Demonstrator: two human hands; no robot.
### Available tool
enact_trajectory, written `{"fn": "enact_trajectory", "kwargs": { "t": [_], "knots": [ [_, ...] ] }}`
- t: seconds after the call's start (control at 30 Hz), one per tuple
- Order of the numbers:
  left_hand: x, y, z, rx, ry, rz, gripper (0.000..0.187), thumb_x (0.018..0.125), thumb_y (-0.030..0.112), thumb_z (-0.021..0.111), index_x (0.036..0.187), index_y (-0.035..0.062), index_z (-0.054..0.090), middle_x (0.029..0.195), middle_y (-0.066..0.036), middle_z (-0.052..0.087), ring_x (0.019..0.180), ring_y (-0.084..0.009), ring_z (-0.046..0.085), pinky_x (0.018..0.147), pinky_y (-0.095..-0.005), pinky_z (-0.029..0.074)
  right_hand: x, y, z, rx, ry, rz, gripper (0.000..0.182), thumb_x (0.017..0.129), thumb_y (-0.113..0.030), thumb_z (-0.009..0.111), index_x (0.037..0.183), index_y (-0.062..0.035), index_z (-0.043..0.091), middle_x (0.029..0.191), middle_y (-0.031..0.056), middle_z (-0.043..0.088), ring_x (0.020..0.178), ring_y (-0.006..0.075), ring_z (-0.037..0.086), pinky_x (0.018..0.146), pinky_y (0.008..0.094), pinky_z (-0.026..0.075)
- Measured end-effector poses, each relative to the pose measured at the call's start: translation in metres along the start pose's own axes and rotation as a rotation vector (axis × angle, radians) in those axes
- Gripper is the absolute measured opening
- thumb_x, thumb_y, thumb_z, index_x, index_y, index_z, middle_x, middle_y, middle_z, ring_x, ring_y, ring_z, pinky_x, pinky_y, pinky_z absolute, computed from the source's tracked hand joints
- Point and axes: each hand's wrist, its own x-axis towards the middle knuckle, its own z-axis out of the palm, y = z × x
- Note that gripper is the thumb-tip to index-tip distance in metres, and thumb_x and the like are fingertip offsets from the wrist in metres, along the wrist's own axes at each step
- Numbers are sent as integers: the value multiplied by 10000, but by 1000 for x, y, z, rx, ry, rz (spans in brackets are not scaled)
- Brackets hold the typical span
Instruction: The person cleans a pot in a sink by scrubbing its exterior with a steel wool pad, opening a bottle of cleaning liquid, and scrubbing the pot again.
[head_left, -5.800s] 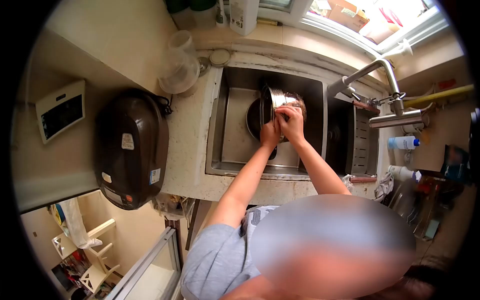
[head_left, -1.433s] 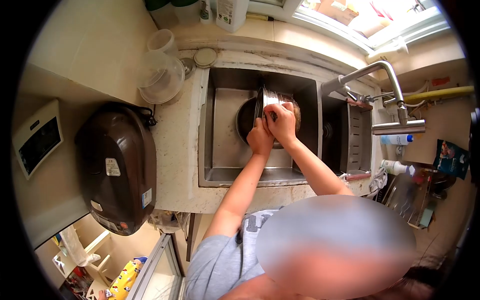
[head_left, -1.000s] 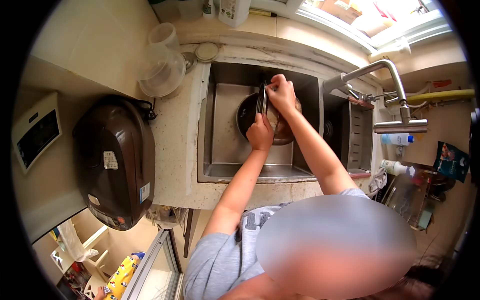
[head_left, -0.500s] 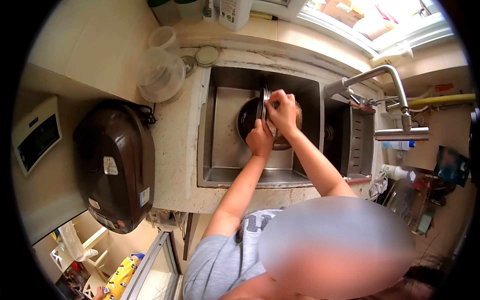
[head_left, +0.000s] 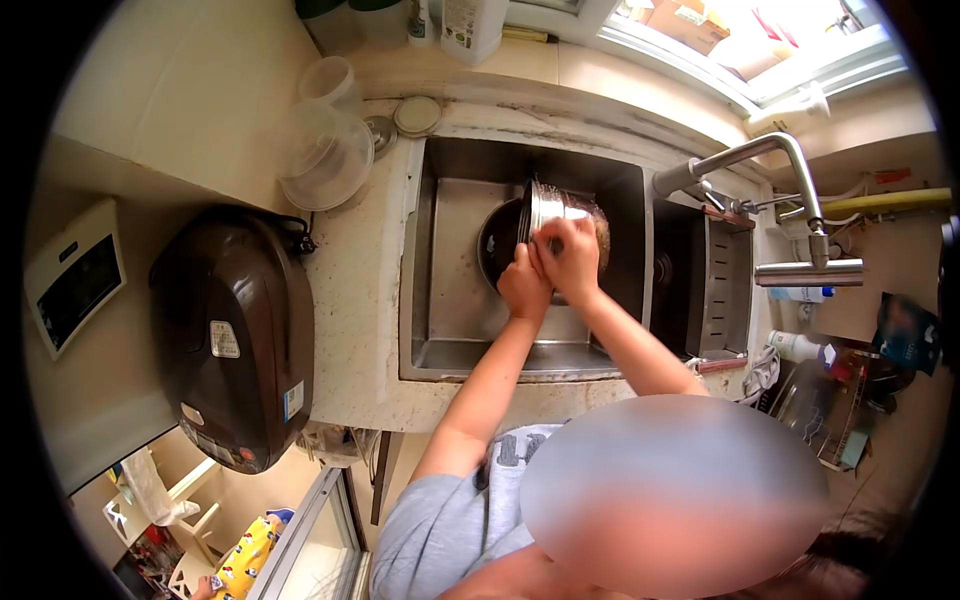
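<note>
A round metal pot (head_left: 552, 202) is tilted on its side in the steel sink (head_left: 455, 250), over a dark round vessel (head_left: 495, 245). My left hand (head_left: 524, 285) is closed on the pot's near rim. My right hand (head_left: 570, 258) touches the pot's outer side beside it, its fingers bent together; what they hold, if anything, is too small to make out. The pot's near part is hidden behind both hands.
A faucet (head_left: 790, 150) arches over the smaller right basin (head_left: 725, 280). Left of the sink stand a brown rice cooker (head_left: 245, 330) and clear plastic containers (head_left: 335, 160). A person in yellow clothing (head_left: 243, 560) is at the lower left.
My right hand has moved down along the pot's side, closer to my left hand, and more of the pot's shiny wall shows. The view has shifted slightly.
</note>
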Motion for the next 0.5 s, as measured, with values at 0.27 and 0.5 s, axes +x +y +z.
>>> {"fn": "enact_trajectory", "kwargs": {
  "t": [0.27,0.5],
  "knots": [
    [1,8,-9,24,-15,-16,297,931,236,381,714,45,449,552,-208,530,521,-411,528,454,-490,389,47,21,-3,6,-221,237,198,658,-117,702,815,-96,583,767,-3,659,805,249,512,738,340,430],
    [0,2,-3,38,10,-12,278,928,229,394,722,51,453,538,-206,525,508,-410,527,441,-489,389,68,43,20,-146,-310,257,169,629,-135,685,773,-97,607,748,31,657,782,271,567,710,365,467]
  ]
}}
